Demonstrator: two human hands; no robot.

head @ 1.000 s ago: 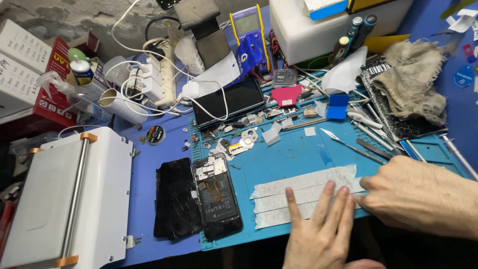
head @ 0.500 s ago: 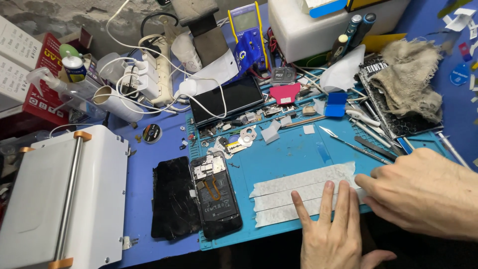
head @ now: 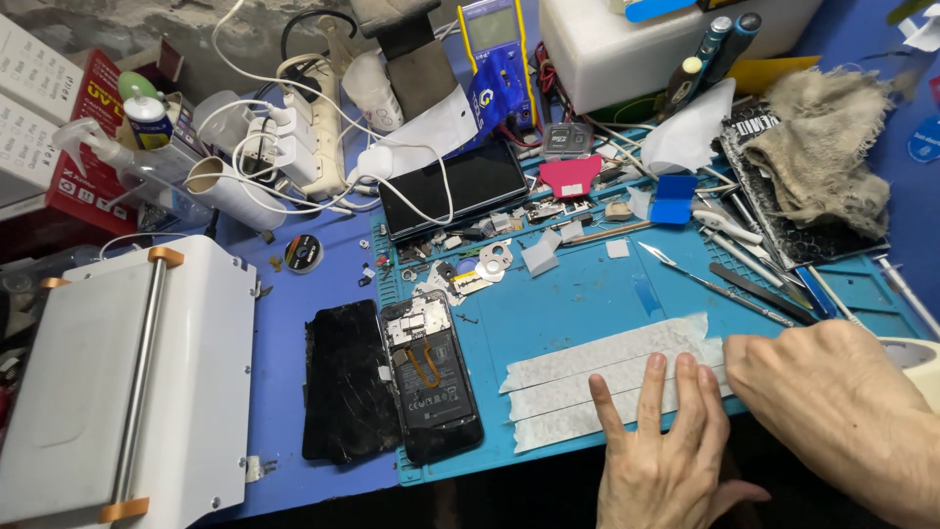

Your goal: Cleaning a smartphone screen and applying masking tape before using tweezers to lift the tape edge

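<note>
Left fingers (head: 654, 377): spread flat and released, tips pressing on the tape strips (head: 607, 377) (nothing grasped).
Left hand (head: 666, 460): palm down at the near edge of the mat, just beside the right hand.
Right fingers (head: 749, 358): curled at the right ends of the strips; whether they pinch the tape I cannot tell.
Right hand (head: 842, 411): rests over the right near corner of the mat, wrist running off the picture's right edge.
Tape strips: three pale strips side by side, stuck flat on the blue work mat (head: 578, 294), reaching leftward from under both sets of fingers.
Opened phone (head: 431, 377): well left of the fingers on the mat's left edge, back off, inner parts and an orange flex showing.
Cracked black screen (head: 345, 382): just beside the phone on its far side from the fingers, lying on the tabletop (head: 284, 323).
Tweezers (head: 710, 284): beyond the fingers, past the strips (with other slim tools next to them).
Small parts and screws (head: 470, 264): beyond the phone, scattered.
White machine (head: 117, 392): farthest left of the fingers.
Grey rag (head: 822, 152): far beyond the right hand.
</note>
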